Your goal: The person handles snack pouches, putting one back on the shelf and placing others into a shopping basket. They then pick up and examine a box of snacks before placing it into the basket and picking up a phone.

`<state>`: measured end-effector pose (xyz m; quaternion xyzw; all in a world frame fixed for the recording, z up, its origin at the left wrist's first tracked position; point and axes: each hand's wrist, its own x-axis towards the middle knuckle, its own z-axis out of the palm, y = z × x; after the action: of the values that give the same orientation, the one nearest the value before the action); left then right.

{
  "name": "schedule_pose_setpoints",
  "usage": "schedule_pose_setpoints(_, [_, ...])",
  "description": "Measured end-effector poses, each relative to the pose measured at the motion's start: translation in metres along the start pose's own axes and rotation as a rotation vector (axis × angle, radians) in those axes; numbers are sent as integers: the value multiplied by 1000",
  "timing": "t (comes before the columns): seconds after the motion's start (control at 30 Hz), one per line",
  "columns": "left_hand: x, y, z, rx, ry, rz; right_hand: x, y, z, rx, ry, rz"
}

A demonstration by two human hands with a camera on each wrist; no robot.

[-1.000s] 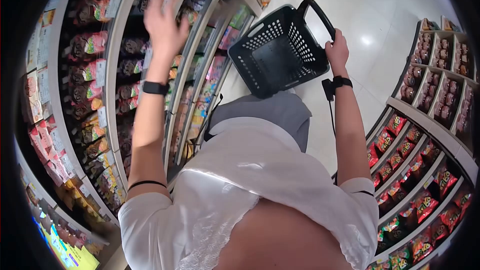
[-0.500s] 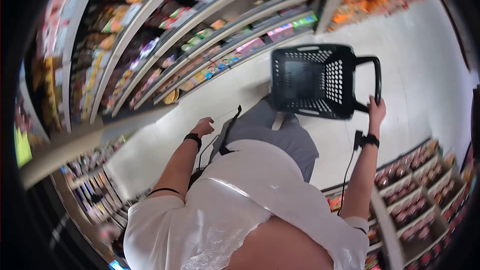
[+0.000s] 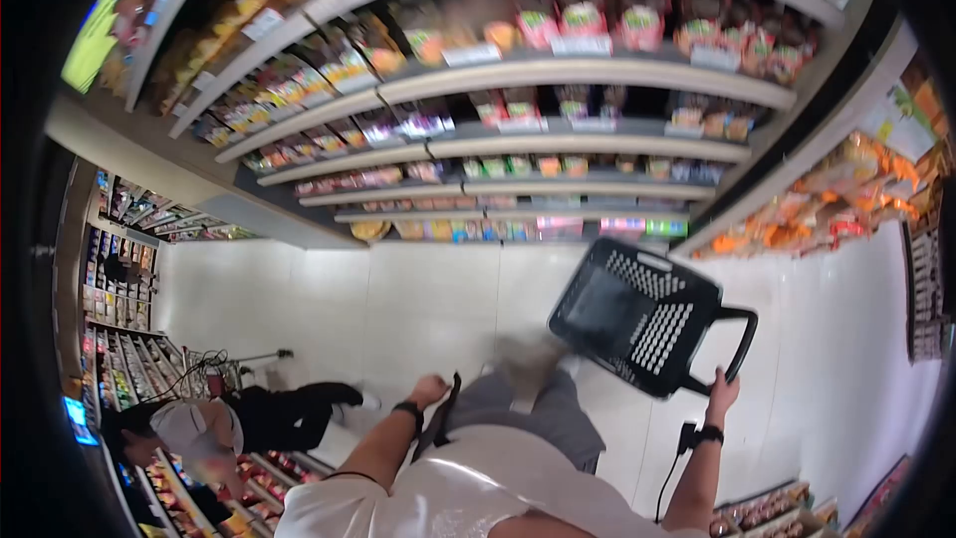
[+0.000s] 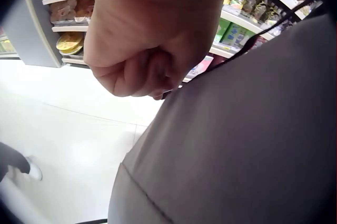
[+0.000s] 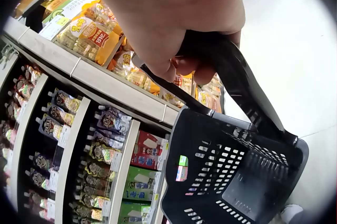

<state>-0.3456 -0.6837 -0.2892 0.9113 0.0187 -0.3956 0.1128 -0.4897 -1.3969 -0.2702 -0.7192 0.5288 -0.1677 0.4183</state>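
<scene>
My right hand (image 3: 723,397) grips the black handle (image 3: 747,344) of a shopping basket (image 3: 687,284). The basket hangs tilted in front of my legs. In the right wrist view the fingers wrap around the handle (image 5: 234,71), and the perforated basket wall (image 5: 181,182) drops below it; no goods show inside. My left hand (image 3: 430,392) hangs beside my hip, near a dark strap (image 3: 450,403). The left wrist view has that hand (image 4: 147,45) with fingers loosely curled next to grey trousers (image 4: 231,140), and nothing shows in them.
Across the aisle stand curved shelves (image 3: 597,75) of pouched snacks (image 3: 583,15). Orange packets (image 3: 817,204) fill a rack to the right. Another person (image 3: 224,428) is at the left by more shelving. Pale tiled floor (image 3: 428,289) runs between; low shelving (image 3: 762,513) is behind me at the right.
My left hand came away from the shelves and dropped to my side. My body and view turned, so the shelves now lie across the front. The basket stayed in my right hand.
</scene>
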Motion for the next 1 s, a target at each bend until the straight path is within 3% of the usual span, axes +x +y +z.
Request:
schedule_pose_setpoints(0.1, [1,-14,2,125,-164,117,-19,-11,28,135,-21,56])
schedule_pose_setpoints(0.2, [0,-8,-15,55,-181,121,-49,-15,64,294,-93,121])
schedule_pose_setpoints(0.4, [-11,-40,-37,-230,-35,140,-142,-5,104,461,-51,211])
schedule_pose_setpoints(0.57, [-15,-137,4,-183,-24,59,-204,-10,119,582,-47,263])
schedule_pose_setpoints(0.67, [-25,-197,35,-120,-158,-40,-223,-10,116,627,-109,388])
schedule_pose_setpoints(0.77, [-45,-232,39,-160,-270,-109,-237,-6,125,664,-95,426])
schedule_pose_setpoints(0.83, [-43,-258,45,-155,-218,-22,-252,-11,133,698,-80,467])
schedule_pose_setpoints(0.87, [-41,-266,47,-188,-215,-96,-258,-10,139,743,-77,462])
schedule_pose_setpoints(1.0, [-44,-285,47,-269,-192,-85,-284,-23,152,855,-4,460])
